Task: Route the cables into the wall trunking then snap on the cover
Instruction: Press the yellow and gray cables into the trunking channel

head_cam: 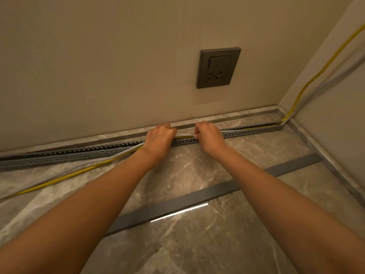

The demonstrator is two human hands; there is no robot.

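Observation:
A grey slotted trunking (79, 153) runs along the floor at the foot of the wall, from the far left to the right corner. A yellow cable (65, 177) and a grey cable (120, 153) come down the right wall, lie inside the trunking's right part, then leave it at my hands and trail over the floor to the left. My left hand (160, 139) and my right hand (207, 135) are both closed on the cables over the trunking, a short span of cable showing between them. The flat grey cover (197, 198) lies loose on the floor nearer to me.
A dark grey wall socket (218, 67) sits above my right hand. A marble skirting (246, 113) lines the wall's foot. The side wall closes the corner at the right. The floor is glossy marble tile (197, 244).

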